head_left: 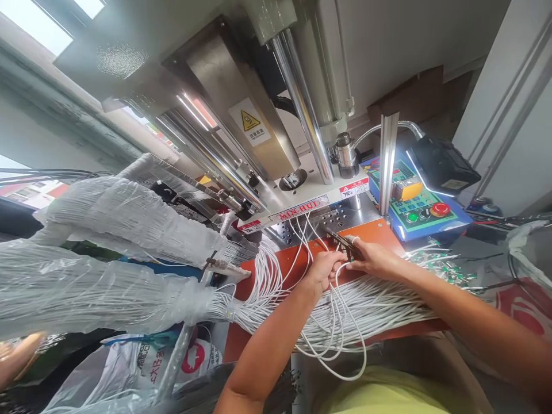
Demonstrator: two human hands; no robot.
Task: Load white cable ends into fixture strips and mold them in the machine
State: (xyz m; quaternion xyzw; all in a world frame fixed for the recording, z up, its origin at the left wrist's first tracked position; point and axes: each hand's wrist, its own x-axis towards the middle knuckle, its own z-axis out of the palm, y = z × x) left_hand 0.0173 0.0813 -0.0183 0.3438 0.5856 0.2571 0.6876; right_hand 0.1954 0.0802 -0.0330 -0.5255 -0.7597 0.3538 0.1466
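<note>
My left hand (pixel 326 268) is closed on white cables (pixel 345 322), with several of them looping down below it. Close on its right, my right hand (pixel 366 256) grips a dark metal mold plate (pixel 344 244) by its edge. The plate lies over the orange-brown work surface (pixel 376 232), just in front of the machine's metal bed. A thick bundle of white cables (pixel 379 299) lies below both hands. Other white cables run up from the hands' area to the machine, under its red-lettered plate.
The press machine (pixel 241 98) stands ahead. A blue control box (pixel 425 207) with a red button is at the right. Plastic-wrapped cable bundles (pixel 107 287) hang at the left over a wrapped rail. Green-tipped cable ends (pixel 444 264) lie at the right. Another person's arm (pixel 19 359) shows lower left.
</note>
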